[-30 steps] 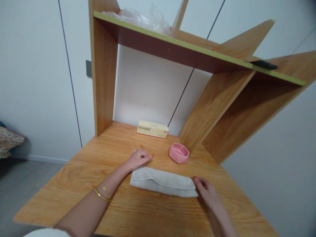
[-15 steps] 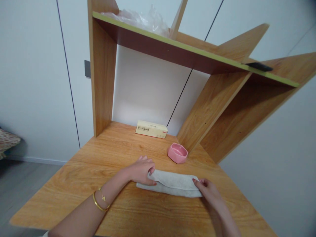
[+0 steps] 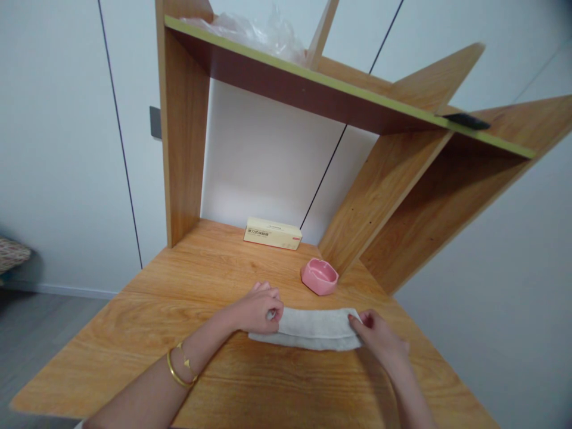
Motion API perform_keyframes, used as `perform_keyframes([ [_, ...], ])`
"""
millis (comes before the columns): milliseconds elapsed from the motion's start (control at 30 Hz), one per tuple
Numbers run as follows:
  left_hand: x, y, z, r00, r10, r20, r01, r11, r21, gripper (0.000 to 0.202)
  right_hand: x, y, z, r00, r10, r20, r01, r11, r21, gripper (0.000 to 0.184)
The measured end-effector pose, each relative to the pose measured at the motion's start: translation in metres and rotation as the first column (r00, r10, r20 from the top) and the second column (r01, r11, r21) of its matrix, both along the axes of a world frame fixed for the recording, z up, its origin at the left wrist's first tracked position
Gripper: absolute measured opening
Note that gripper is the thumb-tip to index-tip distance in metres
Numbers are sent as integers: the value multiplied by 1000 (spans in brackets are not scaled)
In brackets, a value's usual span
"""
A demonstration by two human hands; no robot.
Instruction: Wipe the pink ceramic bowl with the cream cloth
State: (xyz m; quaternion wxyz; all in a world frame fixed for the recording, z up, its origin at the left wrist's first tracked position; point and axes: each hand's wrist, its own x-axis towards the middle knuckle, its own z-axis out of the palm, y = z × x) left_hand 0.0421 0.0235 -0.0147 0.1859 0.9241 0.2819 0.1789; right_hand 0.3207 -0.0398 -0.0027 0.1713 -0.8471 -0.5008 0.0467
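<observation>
A light grey cloth (image 3: 317, 325), folded into a long narrow strip, lies across the wooden desk in front of me. My left hand (image 3: 260, 310) is closed on its left end, thumb and curled fingers pinching the upper layer. At the right end my right hand (image 3: 373, 333) pinches the upper corner between thumb and fingers. Along the near side a lower layer shows as a thin band beneath the top one. Just beyond the cloth stands a pink angular bowl (image 3: 319, 277), touched by neither hand.
A long cream box (image 3: 272, 233) with printed lettering lies at the back of the desk (image 3: 196, 268). Wooden shelving rises behind and to the right, its shelf (image 3: 348, 86) overhanging the desk. Clear plastic bags (image 3: 259, 36) and a dark flat object (image 3: 468, 121) rest up there.
My right hand has shifted slightly up and away with the cloth's right end, so the strip lies straighter. My left thumb has drawn in closer to its fingers.
</observation>
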Motion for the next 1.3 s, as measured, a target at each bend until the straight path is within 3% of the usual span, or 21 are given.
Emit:
perform_keyframes([
  [200,8,-6,-1,996,-59,62,59,998,-9,32,-47,0,28,986,44,163,-53,997,56,25],
  [400,11,-7,-8,998,-55,32,56,998,-27,34,-103,7,47,965,193,179,-220,965,143,14],
  [500,9,0,-8,977,131,169,-118,989,-84,28,-131,13,47,935,316,160,-340,928,155,14],
  [633,3,16,-11,823,478,308,-449,878,-163,18,-165,19,34,903,399,157,-418,901,113,13],
  [733,-4,26,-15,700,615,362,-582,786,-209,19,-185,20,20,899,418,133,-429,900,72,12],
  [833,-8,32,-18,608,679,411,-638,726,-256,19,-198,17,9,892,446,74,-448,894,16,15],
  [1000,-7,30,-16,567,678,468,-640,720,-268,18,-187,12,16,868,496,-7,-495,867,47,26],
  [1133,-5,25,-13,592,640,490,-617,751,-236,16,-147,14,29,922,387,5,-386,919,86,26],
  [1300,-1,22,-13,631,597,496,-573,789,-221,13,-109,16,14,950,314,11,-313,948,-55,40],
])
